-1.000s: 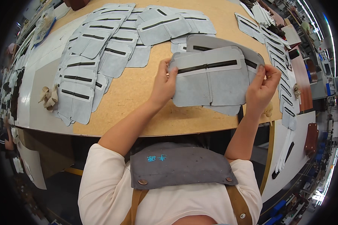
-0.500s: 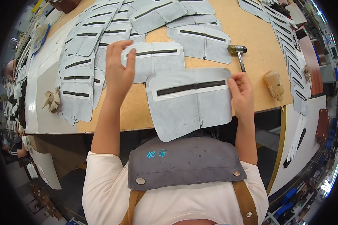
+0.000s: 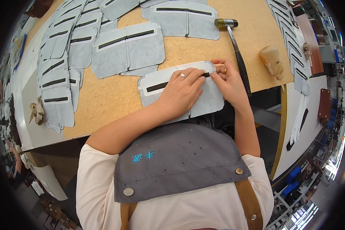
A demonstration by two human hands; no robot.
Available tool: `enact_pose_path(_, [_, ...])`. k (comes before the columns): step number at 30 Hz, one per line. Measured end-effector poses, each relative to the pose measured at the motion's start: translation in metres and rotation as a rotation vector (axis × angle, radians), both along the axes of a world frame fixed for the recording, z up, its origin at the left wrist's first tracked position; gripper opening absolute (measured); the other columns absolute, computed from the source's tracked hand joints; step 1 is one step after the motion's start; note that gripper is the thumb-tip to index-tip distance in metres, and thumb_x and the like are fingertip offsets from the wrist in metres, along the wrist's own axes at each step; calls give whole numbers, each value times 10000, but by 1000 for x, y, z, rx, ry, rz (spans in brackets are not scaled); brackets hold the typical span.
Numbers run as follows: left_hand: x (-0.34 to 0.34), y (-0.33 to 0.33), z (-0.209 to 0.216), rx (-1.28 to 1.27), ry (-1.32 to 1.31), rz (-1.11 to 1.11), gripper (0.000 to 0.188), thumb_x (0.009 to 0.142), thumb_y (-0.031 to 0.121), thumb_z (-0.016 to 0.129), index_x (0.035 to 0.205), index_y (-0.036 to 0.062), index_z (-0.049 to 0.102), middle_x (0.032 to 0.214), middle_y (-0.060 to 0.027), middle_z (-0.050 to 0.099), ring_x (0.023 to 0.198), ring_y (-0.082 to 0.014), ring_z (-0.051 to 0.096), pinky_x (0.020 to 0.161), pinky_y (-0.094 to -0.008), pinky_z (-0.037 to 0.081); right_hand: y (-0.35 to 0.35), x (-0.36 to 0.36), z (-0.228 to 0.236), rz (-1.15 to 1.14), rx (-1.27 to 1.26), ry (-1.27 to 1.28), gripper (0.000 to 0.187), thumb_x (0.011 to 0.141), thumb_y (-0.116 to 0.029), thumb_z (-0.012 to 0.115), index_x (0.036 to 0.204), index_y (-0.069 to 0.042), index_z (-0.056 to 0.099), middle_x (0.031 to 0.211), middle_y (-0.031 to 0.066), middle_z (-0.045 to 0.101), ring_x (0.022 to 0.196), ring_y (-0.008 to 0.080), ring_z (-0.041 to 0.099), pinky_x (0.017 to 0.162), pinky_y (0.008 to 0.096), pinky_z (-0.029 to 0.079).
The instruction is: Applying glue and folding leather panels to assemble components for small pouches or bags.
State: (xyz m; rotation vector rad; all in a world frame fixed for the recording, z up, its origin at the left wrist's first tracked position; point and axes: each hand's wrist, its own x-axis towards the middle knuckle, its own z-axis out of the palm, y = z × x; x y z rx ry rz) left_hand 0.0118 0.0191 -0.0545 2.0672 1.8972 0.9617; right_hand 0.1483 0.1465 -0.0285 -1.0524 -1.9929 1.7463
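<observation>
A pale grey leather panel [image 3: 180, 92] with a black slit is lying on the tan counter [image 3: 103, 99], beside a black-handled, brass-headed hammer [image 3: 235, 50].

Under both hands: cut panel [image 3: 180, 90] flat on the surface [image 3: 103, 99], near its front edge.
Left hand [image 3: 180, 92]: pressed on the panel's middle.
Right hand [image 3: 228, 82]: at the panel's right end, touching the left hand's fingertips.
Just right of right hand: hammer [image 3: 237, 53], handle running alongside.
Further right: wooden tool [image 3: 272, 61].
Beyond the hands: second panel [image 3: 126, 48].
Far left: panel stack [image 3: 59, 73].

Chipboard worktable [image 3: 103, 103] with grey leather panels [image 3: 124, 48], hammer [image 3: 235, 50], wooden tool [image 3: 272, 61].
</observation>
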Motion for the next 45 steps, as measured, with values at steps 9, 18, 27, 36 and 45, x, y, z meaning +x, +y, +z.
enact_pose_path(9, [3, 0, -2, -35, 28, 16, 367, 827, 135, 639, 1172, 32, 568, 1251, -92, 545, 1190, -261, 497, 972, -402, 372, -1, -1, -9, -48, -314, 98, 326, 902, 23, 534, 1218, -29, 477, 975, 72, 596, 827, 77, 578, 651, 215, 466])
enact_pose_path(18, [0, 2, 6, -127, -43, 30, 410, 840, 128, 607, 1245, 85, 558, 1249, -71, 529, 1152, -283, 488, 966, -423, 363, -21, 28, -17, -11, 787, -45, 131, 810, -8, 637, 936, -35, 661, 1013, 88, 611, 867, 267, 558, 787, 371, 453])
enact_pose_path(27, [3, 8, 10, -181, 99, 45, 377, 873, 158, 582, 1250, 142, 583, 1232, -60, 534, 1129, -261, 494, 953, -418, 357, -26, 33, -32, -40, 1012, -74, 222, 774, -29, 658, 979, -108, 695, 1057, 11, 633, 866, 195, 546, 742, 337, 388])
enact_pose_path(36, [-75, -36, 34, -182, -245, 284, 327, 859, 91, 616, 1174, 24, 562, 1139, -142, 521, 1041, -269, 526, 916, -338, 421, -29, 27, -21, 24, 1090, -145, 180, 785, -17, 631, 951, -76, 672, 1048, 35, 632, 903, 236, 554, 762, 356, 407])
enact_pose_path(45, [-76, -62, 26, -354, -347, 404, 350, 833, 53, 634, 1172, 27, 549, 941, -80, 523, 850, -181, 510, 791, -278, 454, -88, -44, -13, 437, 790, 241, 294, 795, 60, 615, 1085, 16, 636, 1055, 109, 598, 931, 283, 565, 809, 374, 480])
